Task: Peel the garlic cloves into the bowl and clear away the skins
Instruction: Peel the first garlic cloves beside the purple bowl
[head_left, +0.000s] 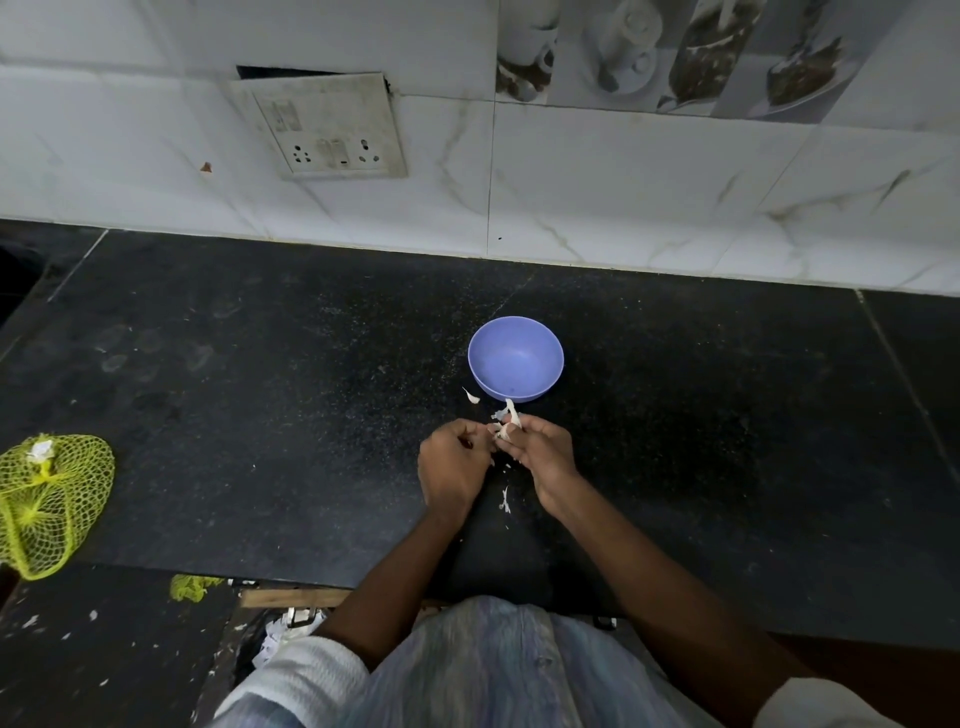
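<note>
- Head view: a garlic clove (503, 431) is pinched between the left hand (453, 467) and the right hand (540, 449), just near of the blue bowl (515, 358) on the dark tabletop (260, 415); both hands are curled around it.
- A strip of skin (512, 411) is seen rising from the clove, its long axis pointing far, toward the bowl; the clove's own axis cannot be told.
- Peeling is judged best done by drawing the skin lengthwise while the clove is held firm.
- Loose skins (505, 500) lie near; another piece (471, 397) lies left of the bowl.
</note>
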